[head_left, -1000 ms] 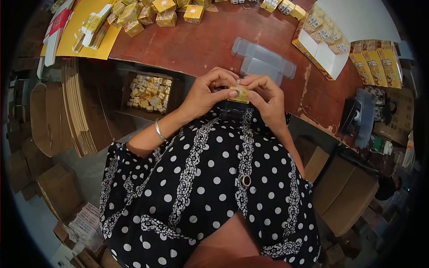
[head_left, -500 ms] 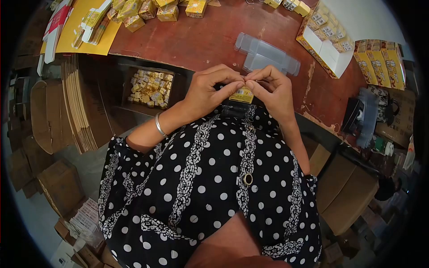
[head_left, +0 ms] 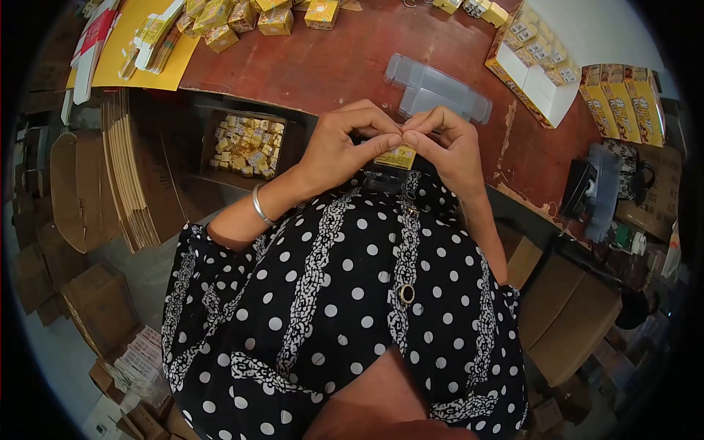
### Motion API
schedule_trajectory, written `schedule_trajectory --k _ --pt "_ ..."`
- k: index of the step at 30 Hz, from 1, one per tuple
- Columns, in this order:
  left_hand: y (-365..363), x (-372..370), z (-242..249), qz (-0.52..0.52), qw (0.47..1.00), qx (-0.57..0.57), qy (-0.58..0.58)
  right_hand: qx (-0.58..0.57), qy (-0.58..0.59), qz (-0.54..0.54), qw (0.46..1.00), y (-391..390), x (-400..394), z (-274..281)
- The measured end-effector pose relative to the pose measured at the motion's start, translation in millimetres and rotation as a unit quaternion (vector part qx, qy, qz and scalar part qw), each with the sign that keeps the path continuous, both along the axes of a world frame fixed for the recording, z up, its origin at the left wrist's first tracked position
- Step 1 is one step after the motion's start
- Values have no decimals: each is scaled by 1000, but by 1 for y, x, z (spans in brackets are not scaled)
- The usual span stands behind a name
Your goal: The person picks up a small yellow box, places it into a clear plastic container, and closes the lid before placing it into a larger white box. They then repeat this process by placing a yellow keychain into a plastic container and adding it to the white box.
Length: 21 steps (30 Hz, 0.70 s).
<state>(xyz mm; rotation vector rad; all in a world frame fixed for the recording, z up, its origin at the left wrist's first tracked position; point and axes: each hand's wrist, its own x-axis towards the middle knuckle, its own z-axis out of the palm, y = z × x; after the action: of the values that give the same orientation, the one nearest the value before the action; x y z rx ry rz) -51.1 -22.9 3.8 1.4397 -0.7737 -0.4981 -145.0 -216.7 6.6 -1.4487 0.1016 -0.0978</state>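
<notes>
A small yellow box (head_left: 396, 157) sits between my two hands at the table's near edge, close to my body. My left hand (head_left: 343, 144) is closed on its left side, with thumb and fingertips pinched at its top. From the other side my right hand (head_left: 449, 149) pinches the same top edge, and both thumbs nearly meet there. The fingers hide the upper part of the box. Just beyond my hands, a clear plastic tray (head_left: 440, 92) lies on the red-brown table (head_left: 308, 70).
Several yellow boxes (head_left: 275, 22) stand at the far left. A display box (head_left: 546, 110) holding small boxes is at right, beside upright yellow packs (head_left: 623, 104). Below the table's left side, a carton (head_left: 287, 155) holds many small yellow-and-white pieces. Flattened cardboard (head_left: 130, 172) leans nearby.
Both hands stay in nearly the same place. The fingertips shift slightly at the top of the yellow box, and the box tilts a little.
</notes>
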Motion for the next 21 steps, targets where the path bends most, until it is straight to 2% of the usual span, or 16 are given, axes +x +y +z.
schedule_trajectory --k 4,6,7,10,13,15,19,21 --pt "-3 3 3 8 1000 12 -21 -12 9 -21 1000 -1 1 -3" --pt "-4 3 14 9 991 96 -89 3 14 -27 1000 -2 0 -5" --pt "-5 2 13 8 991 96 -88 4 15 -28 999 -2 0 -5" --pt "-9 2 9 27 987 90 -127 -3 26 -36 999 -2 -1 -3" --pt "-10 4 4 33 995 60 -78 -13 28 -36 999 -1 -3 -4" --pt "-7 6 3 -1 999 46 -24 -43 0 -33 999 1 -3 -8" --pt "0 5 -7 -10 999 23 -22 -18 -46 -25 998 3 -10 -12" --pt "4 6 -12 -31 995 -3 -96 13 -58 -32 998 7 -15 -11"
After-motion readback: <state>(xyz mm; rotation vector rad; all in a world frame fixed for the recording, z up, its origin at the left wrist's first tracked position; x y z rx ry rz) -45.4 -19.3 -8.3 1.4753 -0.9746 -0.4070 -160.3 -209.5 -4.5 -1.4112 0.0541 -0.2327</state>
